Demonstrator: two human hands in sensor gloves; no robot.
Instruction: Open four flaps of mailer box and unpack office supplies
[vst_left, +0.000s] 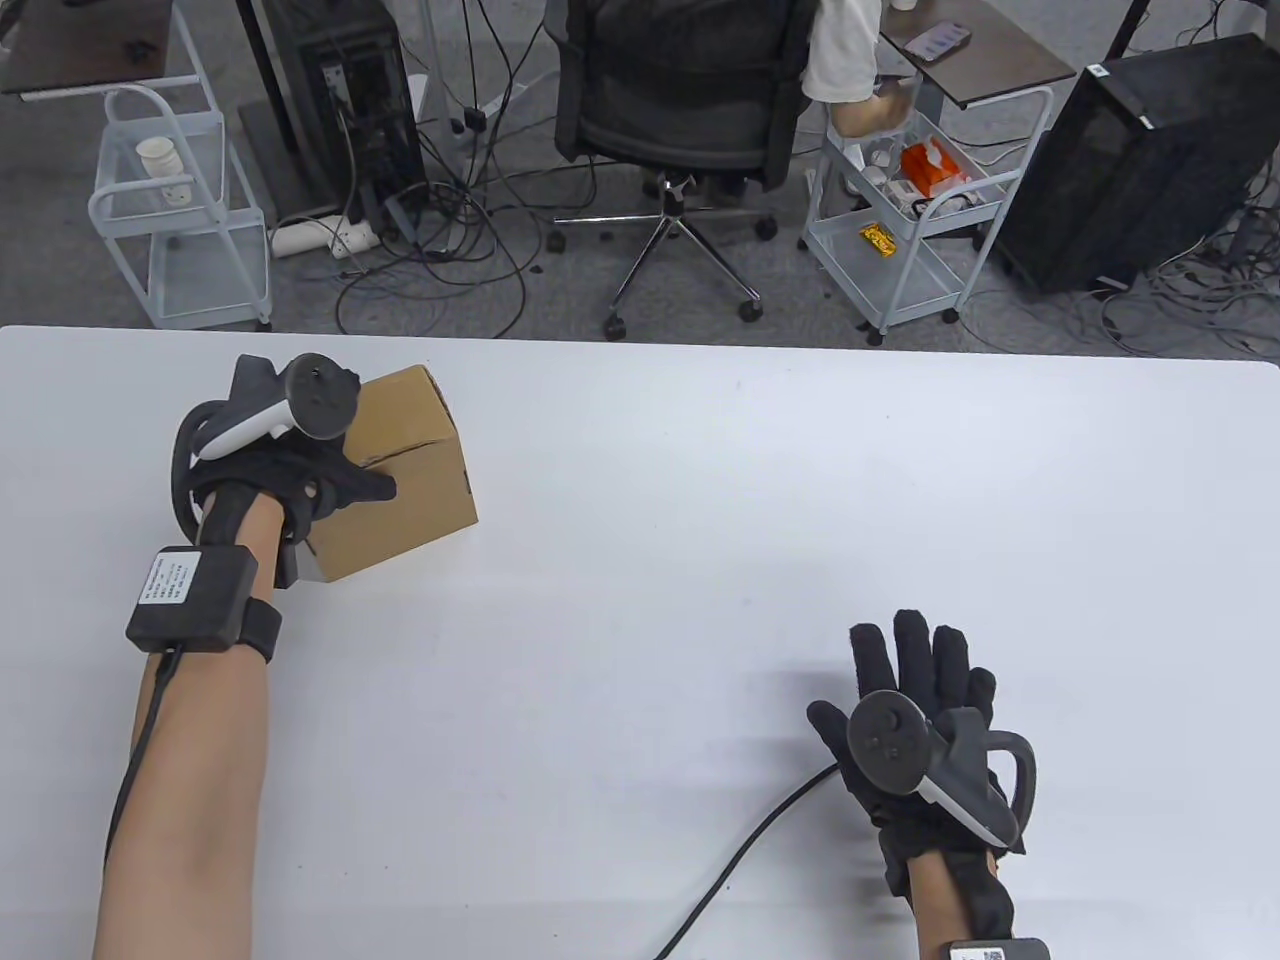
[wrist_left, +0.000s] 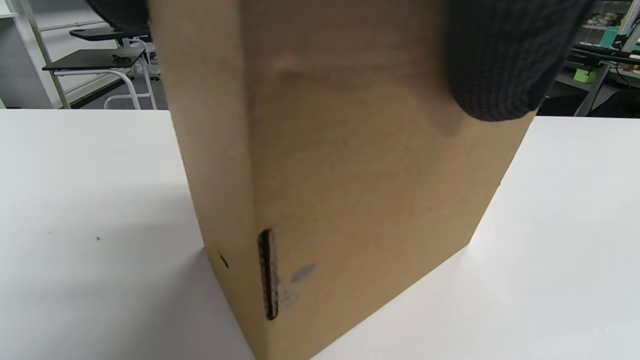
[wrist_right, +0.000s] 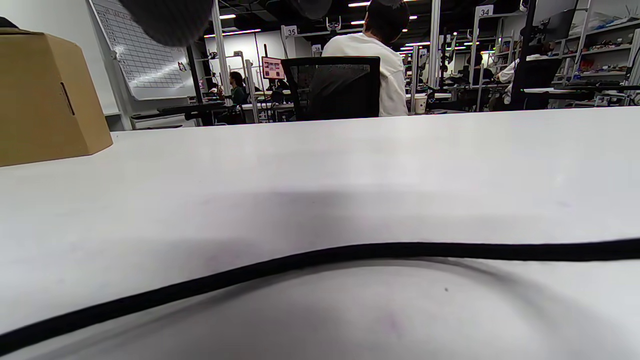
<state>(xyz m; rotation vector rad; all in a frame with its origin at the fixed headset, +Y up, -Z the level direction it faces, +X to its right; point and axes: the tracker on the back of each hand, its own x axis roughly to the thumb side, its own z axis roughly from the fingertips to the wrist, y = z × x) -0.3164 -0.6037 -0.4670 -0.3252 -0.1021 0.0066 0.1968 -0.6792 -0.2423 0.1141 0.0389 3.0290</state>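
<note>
The closed brown corrugated-cardboard mailer box (vst_left: 400, 470) looked matt and slightly fibrous, its cut slot showing rough fluted edges. Beneath the box, the white table (vst_left: 700, 480) was smooth with a faint sheen. Both black knitted gloves, on the left hand (vst_left: 285, 480) and right hand (vst_left: 915, 700), were coarse matt cloth. The black cable (wrist_right: 320, 260) beside the box's table looked like smooth rubbery plastic.

Obstacles: closed mailer box (vst_left: 400, 470) at the table's (vst_left: 700, 520) left, left hand (vst_left: 285, 470) on it | black cable (vst_left: 740, 860) trails along the near edge beside the right hand (vst_left: 920, 730) | Free: broad bare tabletop between box and right hand, centre and far right open.
</note>
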